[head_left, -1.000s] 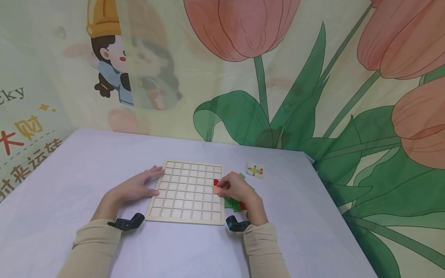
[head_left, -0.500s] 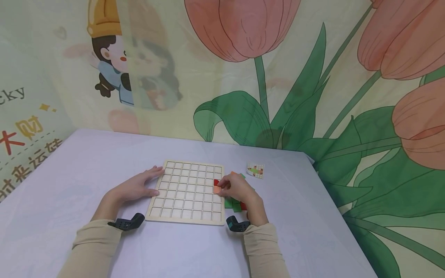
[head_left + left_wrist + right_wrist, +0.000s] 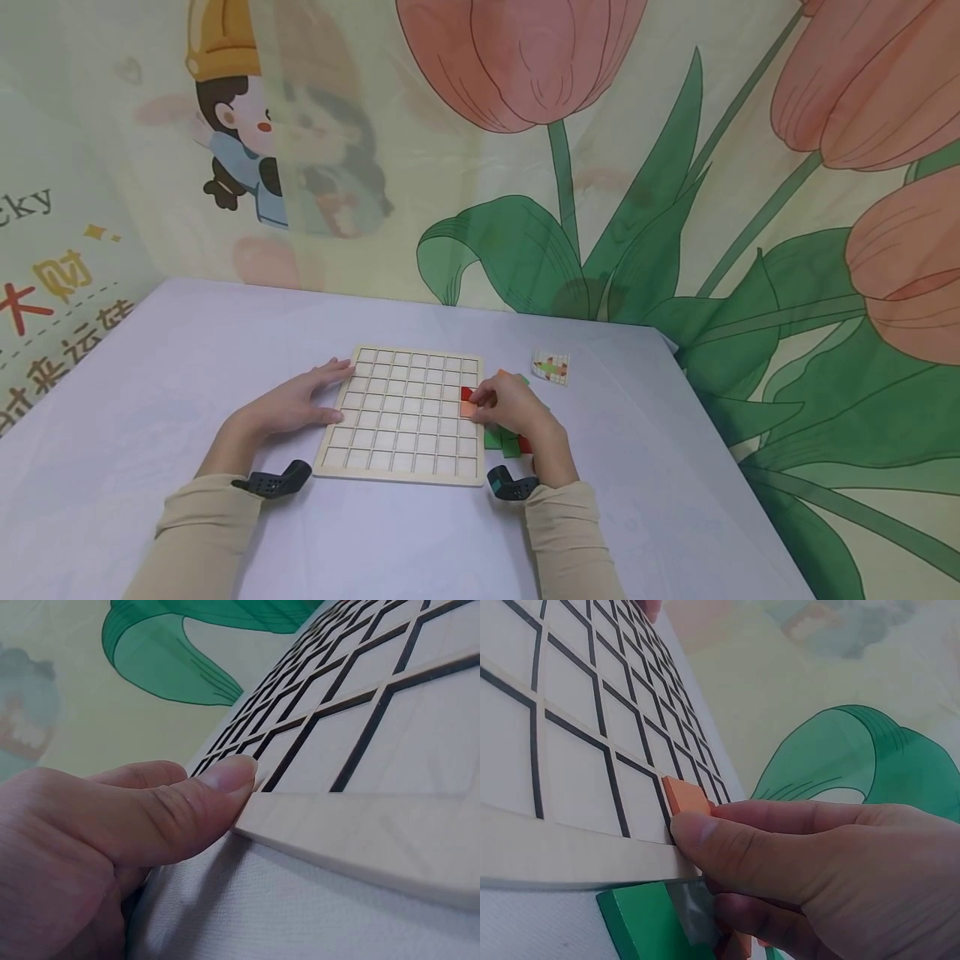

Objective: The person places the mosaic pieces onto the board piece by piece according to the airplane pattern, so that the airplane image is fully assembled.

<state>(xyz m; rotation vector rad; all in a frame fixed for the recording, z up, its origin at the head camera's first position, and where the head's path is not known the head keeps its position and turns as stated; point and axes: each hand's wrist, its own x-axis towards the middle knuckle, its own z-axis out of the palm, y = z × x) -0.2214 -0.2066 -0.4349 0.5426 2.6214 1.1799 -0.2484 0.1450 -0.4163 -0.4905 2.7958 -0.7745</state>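
Observation:
A pale wooden grid board [image 3: 397, 478] lies on the white table. My left hand [image 3: 292, 404] rests against its left edge, thumb and fingertips spread along the rim; in the left wrist view the thumb [image 3: 180, 810] touches that edge. Over at the right column, my right hand [image 3: 517, 410] pinches a square orange tile [image 3: 685, 796] between thumb and fingers. That tile sits at a cell, slightly tilted in the right wrist view. A red tile [image 3: 467, 392] lies in the cell just beyond it. My right fingers partly hide both tiles.
Loose green tiles [image 3: 510, 444] and a red one [image 3: 525, 445] lie beside the board, partly under my right hand. More orange and green pieces show behind that hand. A small patterned card [image 3: 551, 367] lies at the back right. A printed cloth hangs behind the table.

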